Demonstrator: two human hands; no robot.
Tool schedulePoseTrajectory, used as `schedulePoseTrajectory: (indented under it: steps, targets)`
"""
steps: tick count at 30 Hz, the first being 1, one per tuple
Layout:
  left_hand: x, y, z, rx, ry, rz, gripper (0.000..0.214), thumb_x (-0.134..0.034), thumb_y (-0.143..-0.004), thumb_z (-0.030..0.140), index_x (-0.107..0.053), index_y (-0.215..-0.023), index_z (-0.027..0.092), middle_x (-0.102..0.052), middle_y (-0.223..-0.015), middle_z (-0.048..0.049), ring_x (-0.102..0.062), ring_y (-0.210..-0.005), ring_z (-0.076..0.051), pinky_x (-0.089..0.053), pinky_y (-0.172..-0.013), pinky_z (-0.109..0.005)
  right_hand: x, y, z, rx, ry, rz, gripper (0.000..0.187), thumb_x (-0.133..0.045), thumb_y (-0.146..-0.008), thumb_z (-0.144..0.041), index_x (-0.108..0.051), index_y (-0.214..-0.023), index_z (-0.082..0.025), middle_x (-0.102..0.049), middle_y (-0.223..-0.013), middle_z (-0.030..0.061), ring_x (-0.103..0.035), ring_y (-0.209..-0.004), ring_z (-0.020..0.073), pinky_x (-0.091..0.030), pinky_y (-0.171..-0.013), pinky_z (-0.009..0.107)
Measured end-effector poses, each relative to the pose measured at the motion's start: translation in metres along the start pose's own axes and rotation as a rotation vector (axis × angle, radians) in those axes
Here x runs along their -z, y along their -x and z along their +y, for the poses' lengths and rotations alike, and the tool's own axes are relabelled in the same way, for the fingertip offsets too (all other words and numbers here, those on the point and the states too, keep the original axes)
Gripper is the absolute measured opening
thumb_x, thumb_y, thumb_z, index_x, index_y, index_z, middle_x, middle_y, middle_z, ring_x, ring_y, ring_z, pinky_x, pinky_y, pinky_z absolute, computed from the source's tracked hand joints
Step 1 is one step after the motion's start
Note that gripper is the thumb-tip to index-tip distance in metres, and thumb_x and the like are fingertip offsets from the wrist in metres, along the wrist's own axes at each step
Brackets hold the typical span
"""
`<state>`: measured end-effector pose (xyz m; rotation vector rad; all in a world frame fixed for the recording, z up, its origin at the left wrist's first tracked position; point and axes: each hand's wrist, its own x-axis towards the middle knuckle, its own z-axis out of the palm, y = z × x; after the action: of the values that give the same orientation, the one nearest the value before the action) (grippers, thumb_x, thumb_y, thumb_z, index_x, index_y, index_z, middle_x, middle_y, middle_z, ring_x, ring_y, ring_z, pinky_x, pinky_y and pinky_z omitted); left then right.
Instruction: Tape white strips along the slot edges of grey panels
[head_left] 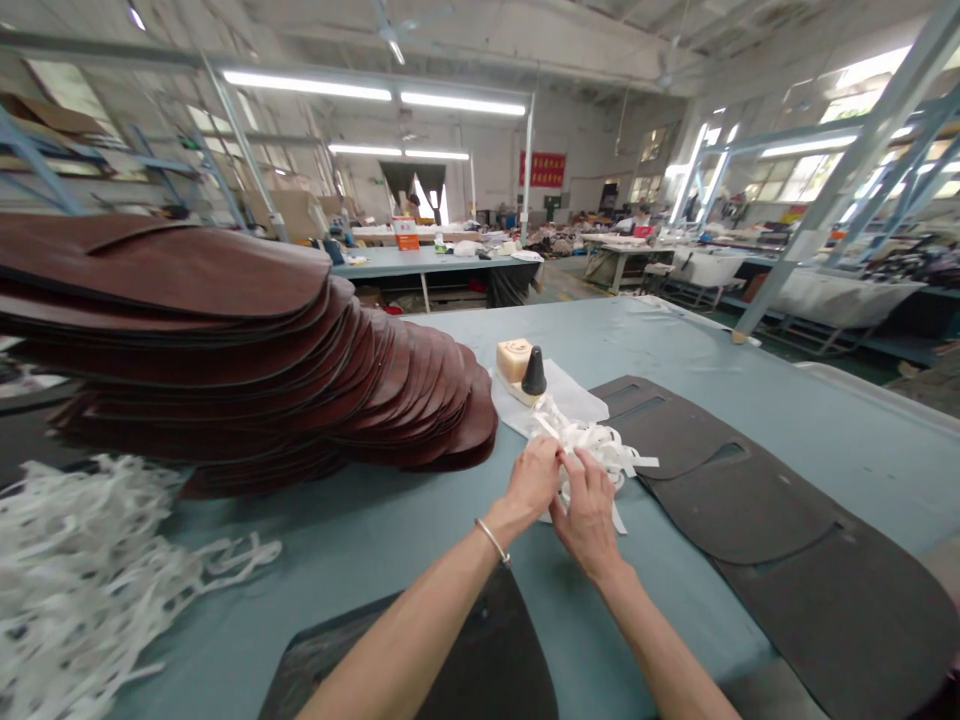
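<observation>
A large workshop with fluorescent tubes (307, 85) overhead stretches to a far wall bearing a red banner (543, 169). A blue-grey worktable (690, 350) fills the near part. On its left side leans a tall, fanned stack of glossy dark-brown, rounded leather-look panels (300, 370). To the right, overlapping matt black panels (720, 490) with curved ends and slits run from the middle toward the near right edge. A heap of white strips (75, 560) lies near left, and a single black panel (502, 650) lies in the near middle, partly under the left forearm. Beyond the hands, a white sheet (581, 390) lies flat, with a loose bunch of white strips (592, 440) on its near side. The left hand (535, 475) and right hand (589, 510) meet at this bunch, fingers bent and tips close together; whether they pinch a strip cannot be told. On the sheet's far left stand a cream block (514, 358) and, just beside it, a black cone (534, 372). A thin silvery bangle (492, 540) circles the left wrist.
</observation>
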<state>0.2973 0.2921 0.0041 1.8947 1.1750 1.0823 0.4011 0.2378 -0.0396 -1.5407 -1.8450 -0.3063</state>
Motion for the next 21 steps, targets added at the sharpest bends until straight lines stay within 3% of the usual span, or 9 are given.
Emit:
schedulePoseTrajectory:
  steps: [3,5,8,11,14,17,18,19,21]
  targets:
    - [0.018,0.031,-0.001,0.081,0.126,0.021,0.008,-0.045,-0.082,0.017,-0.053,-0.083,0.018,-0.055,-0.073,0.0000,-0.052,-0.064,-0.012,-0.046,-0.064,-0.026,-0.019,-0.016,0.019,-0.055,0.113,-0.090,0.049,-0.047,-0.081,-0.018,-0.041,-0.129,-0.017,-0.048,-0.129,0.0147,-0.041,-0.119,0.0276,-0.032,-0.096,0.043]
    - [0.046,0.055,-0.005,0.208,0.377,0.093,0.008,-0.051,-0.082,0.025,-0.052,-0.085,0.017,-0.052,-0.068,0.0024,-0.049,-0.056,-0.009,-0.044,-0.056,-0.023,-0.030,-0.020,0.037,-0.123,0.143,-0.120,0.043,-0.046,-0.082,-0.020,-0.045,-0.124,-0.013,-0.056,-0.118,0.0162,-0.047,-0.110,0.0272,-0.036,-0.089,0.040]
    - [0.105,0.093,-0.012,0.312,0.792,0.341,0.022,-0.066,-0.075,0.031,-0.053,-0.089,0.019,-0.053,-0.075,0.0034,-0.050,-0.061,-0.007,-0.045,-0.062,-0.022,-0.038,-0.021,0.057,-0.198,0.161,-0.162,0.031,-0.045,-0.082,-0.024,-0.054,-0.109,-0.010,-0.060,-0.103,0.0170,-0.051,-0.100,0.0280,-0.039,-0.081,0.039]
    - [0.157,0.130,-0.010,0.251,0.878,0.525,0.024,-0.070,-0.073,0.025,-0.055,-0.090,0.019,-0.055,-0.083,0.0026,-0.054,-0.076,-0.007,-0.045,-0.077,-0.021,-0.033,-0.024,0.058,-0.223,0.154,-0.202,0.028,-0.048,-0.080,-0.024,-0.056,-0.101,-0.008,-0.059,-0.102,0.0199,-0.051,-0.099,0.0313,-0.039,-0.080,0.043]
    - [0.181,0.157,-0.001,0.242,0.808,0.514,0.020,-0.067,-0.076,0.025,-0.054,-0.091,0.019,-0.055,-0.085,0.0021,-0.057,-0.084,-0.009,-0.044,-0.081,-0.021,-0.016,-0.031,0.032,-0.229,0.135,-0.170,0.039,-0.049,-0.078,-0.022,-0.052,-0.113,-0.005,-0.053,-0.114,0.0240,-0.045,-0.109,0.0369,-0.035,-0.086,0.053]
    - [0.178,0.167,0.011,0.294,0.689,0.364,0.022,-0.063,-0.081,0.029,-0.049,-0.096,0.020,-0.052,-0.081,0.0042,-0.056,-0.065,-0.006,-0.045,-0.064,-0.020,0.013,-0.032,-0.025,-0.231,0.027,0.109,0.048,-0.051,-0.078,-0.024,-0.048,-0.124,-0.012,-0.045,-0.128,0.0200,-0.035,-0.121,0.0367,-0.027,-0.095,0.057]
    - [0.174,0.167,0.014,0.314,0.653,0.300,0.025,-0.062,-0.081,0.030,-0.047,-0.098,0.021,-0.051,-0.081,0.0047,-0.053,-0.057,-0.004,-0.044,-0.057,-0.019,0.023,-0.030,-0.047,-0.184,-0.109,0.135,0.044,-0.051,-0.079,-0.026,-0.050,-0.122,-0.014,-0.048,-0.125,0.0176,-0.037,-0.121,0.0336,-0.029,-0.097,0.054]
    - [0.169,0.167,0.017,0.333,0.626,0.237,0.028,-0.063,-0.080,0.032,-0.045,-0.099,0.021,-0.051,-0.082,0.0049,-0.051,-0.052,-0.003,-0.041,-0.051,-0.018,0.032,-0.027,-0.071,-0.122,-0.310,0.066,0.039,-0.050,-0.082,-0.030,-0.052,-0.119,-0.016,-0.052,-0.120,0.0151,-0.043,-0.117,0.0289,-0.035,-0.095,0.048]
    - [0.160,0.166,0.020,0.361,0.600,0.123,0.032,-0.065,-0.079,0.033,-0.044,-0.100,0.021,-0.052,-0.083,0.0042,-0.049,-0.050,-0.003,-0.039,-0.047,-0.017,0.045,-0.019,-0.112,-0.080,-0.759,-0.318,0.038,-0.044,-0.087,-0.037,-0.052,-0.119,-0.019,-0.057,-0.112,0.0102,-0.054,-0.098,0.0196,-0.046,-0.080,0.034]
